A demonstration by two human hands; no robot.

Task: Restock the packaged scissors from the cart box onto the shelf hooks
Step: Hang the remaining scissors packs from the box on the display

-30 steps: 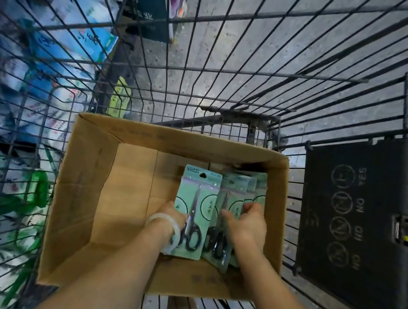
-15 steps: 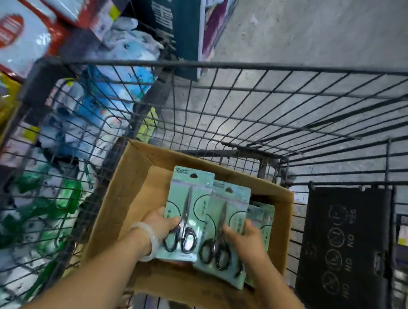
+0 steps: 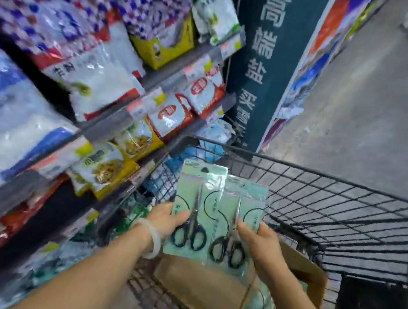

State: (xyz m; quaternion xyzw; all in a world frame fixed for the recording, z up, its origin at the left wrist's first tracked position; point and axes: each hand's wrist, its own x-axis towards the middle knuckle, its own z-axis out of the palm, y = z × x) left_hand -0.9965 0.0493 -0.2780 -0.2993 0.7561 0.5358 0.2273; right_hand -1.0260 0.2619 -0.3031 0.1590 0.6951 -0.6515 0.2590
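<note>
Packs now lifted clear above the box [image 3: 299, 270] in the cart [image 3: 348, 200], my left hand [image 3: 164, 221] gripping one scissors pack [image 3: 198, 193], right hand [image 3: 261, 243] gripping another pack [image 3: 240, 206], mid-carry toward the shelf [image 3: 113, 118]; next needs finding hooks, none visible yet.

Two mint scissors packs [image 3: 197, 205] upright (overlapping), above cardboard box [image 3: 205, 285]

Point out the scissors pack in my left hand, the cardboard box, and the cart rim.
Left scissors pack [image 3: 198, 193], head view, upper card.
Cardboard box [image 3: 205, 285], head view, near wall.
Cart rim [image 3: 300, 171], head view, top bar.
</note>
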